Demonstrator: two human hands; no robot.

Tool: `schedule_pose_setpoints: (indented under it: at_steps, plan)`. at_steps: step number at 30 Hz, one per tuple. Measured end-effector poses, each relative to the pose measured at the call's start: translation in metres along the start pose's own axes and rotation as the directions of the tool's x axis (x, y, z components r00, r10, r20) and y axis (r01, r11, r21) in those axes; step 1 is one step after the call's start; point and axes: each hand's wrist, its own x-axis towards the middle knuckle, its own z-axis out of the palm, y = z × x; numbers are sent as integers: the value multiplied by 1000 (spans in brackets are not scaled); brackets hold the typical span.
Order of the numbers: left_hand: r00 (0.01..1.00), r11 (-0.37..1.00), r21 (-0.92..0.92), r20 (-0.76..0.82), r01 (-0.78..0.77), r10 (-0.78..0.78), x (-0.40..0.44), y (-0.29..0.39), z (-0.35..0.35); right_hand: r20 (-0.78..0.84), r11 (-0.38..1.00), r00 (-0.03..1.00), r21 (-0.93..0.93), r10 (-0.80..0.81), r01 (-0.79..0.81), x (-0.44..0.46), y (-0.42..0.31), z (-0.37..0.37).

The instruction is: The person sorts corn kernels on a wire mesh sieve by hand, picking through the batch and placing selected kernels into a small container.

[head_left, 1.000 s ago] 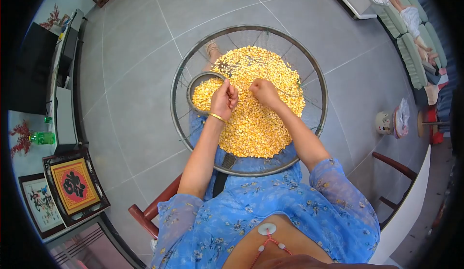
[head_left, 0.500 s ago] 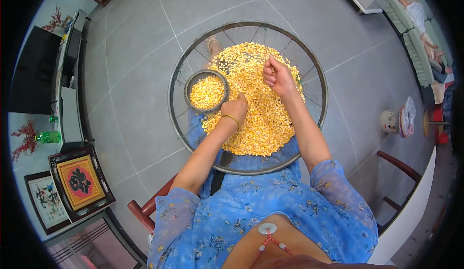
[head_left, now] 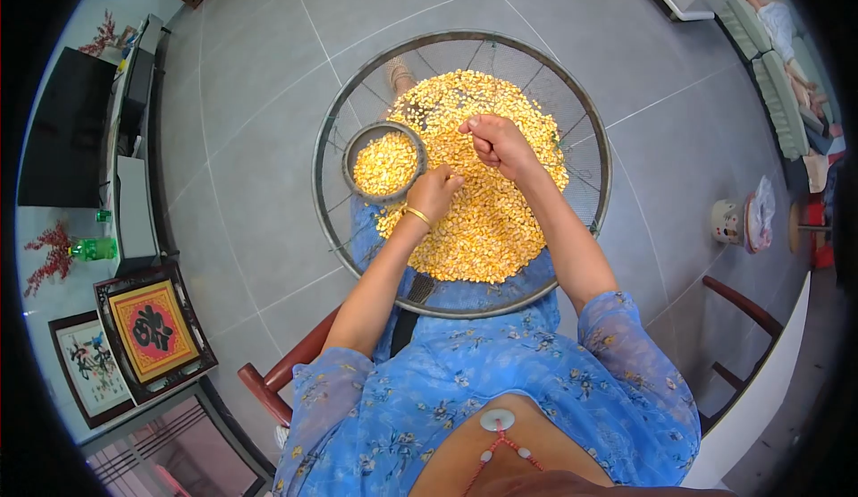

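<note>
A round mesh sieve (head_left: 601, 148) with a dark rim rests across my lap, and a wide heap of yellow corn kernels (head_left: 487, 238) covers its middle. Inside it at the left stands a small grey bowl (head_left: 348, 168) filled with kernels. My left hand (head_left: 435, 192), with a gold bangle at the wrist, is closed just right of the bowl, over the heap. Over the upper middle of the heap is my right hand (head_left: 500, 146), its fingers curled and thumb pressed to the index finger. Whatever either hand holds is too small to make out.
Framed pictures (head_left: 154, 329) and a cabinet with a television (head_left: 64, 130) line the left side. Red-brown chair arms (head_left: 299, 358) flank me. At the right are a patterned container (head_left: 726, 222) and a green sofa (head_left: 776, 95), where another person's legs show.
My left hand has moved from the bowl's edge to the heap on its right. My right hand went up and right, then came back left. More of the bowl shows.
</note>
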Motion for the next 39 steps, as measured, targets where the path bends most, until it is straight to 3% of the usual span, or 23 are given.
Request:
schedule_pose_setpoints:
  at_steps: [2,4,5,6,7,8,10,11,14,16,19,20,21,23,24,25,26,27,28,30,31,38,39]
  plan:
    - [1000,999,44,20,-17,16,1,-2,-1,-5,1000,1000,-24,5,-6,1,3,1]
    - [997,992,-98,-31,-80,77,6,-8,0,-58,962,997,-262,60,-73,2,5,3]
    - [997,992,-103,-30,-78,75,7,-7,-3,-59,961,996,-265,63,-77,5,14,3]
    - [999,899,-437,29,35,-25,9,-2,-7,-26,854,993,-514,-115,85,10,28,5]
    - [988,687,-710,121,155,-98,9,3,-12,53,659,960,-717,-274,228,14,40,4]
    - [988,685,-712,123,156,-97,7,9,-20,50,658,961,-719,-273,225,10,42,11]
    - [958,460,-840,242,287,-155,3,15,-35,90,140,988,-984,-122,107,-3,44,28]
    - [957,406,-867,270,289,-103,3,13,-38,80,23,996,-996,-28,81,-1,54,31]
    - [958,294,-911,272,288,-92,2,13,-40,111,0,993,-994,-25,111,-1,69,34]
    - [959,284,-916,261,283,-112,2,12,-41,108,32,993,-993,-39,109,0,63,33]
    - [962,307,-912,246,272,-121,3,11,-44,-35,350,979,-936,-200,38,9,55,22]
    - [964,337,-903,243,266,-110,3,11,-44,-36,349,979,-936,-200,37,10,47,20]
    - [964,337,-903,243,266,-110,5,8,-42,-85,523,976,-852,-200,33,9,40,17]
    - [980,528,-826,165,197,-107,10,-1,-32,-165,812,981,-584,-101,-15,8,23,11]
    - [980,529,-826,166,197,-107,11,-5,-25,-166,813,981,-582,-101,-15,5,14,10]
    - [999,874,-486,-47,-9,-16,10,-9,-17,-154,946,988,-322,-29,-23,1,4,8]
    - [968,986,3,-189,-169,166,7,-3,-14,-121,999,992,-35,37,-42,-1,-1,5]
    - [987,965,240,-93,-104,129,1,6,-12,-87,996,996,84,24,-17,1,-1,0]
    - [987,965,243,-91,-104,130,-2,9,-5,-87,996,996,86,23,-16,2,-1,-3]
    - [976,839,510,193,-191,104,-5,5,11,-71,961,997,276,10,10,1,-2,-6]
    - [962,795,546,202,-265,182,-6,-3,18,-69,960,998,279,7,13,1,-2,-6]
    - [968,809,538,197,-237,152,-5,5,14,-11,955,998,291,-62,63,-5,-10,-3]
    - [978,864,464,158,-196,138,-5,8,11,-3,951,997,301,-73,71,-6,-10,-3]
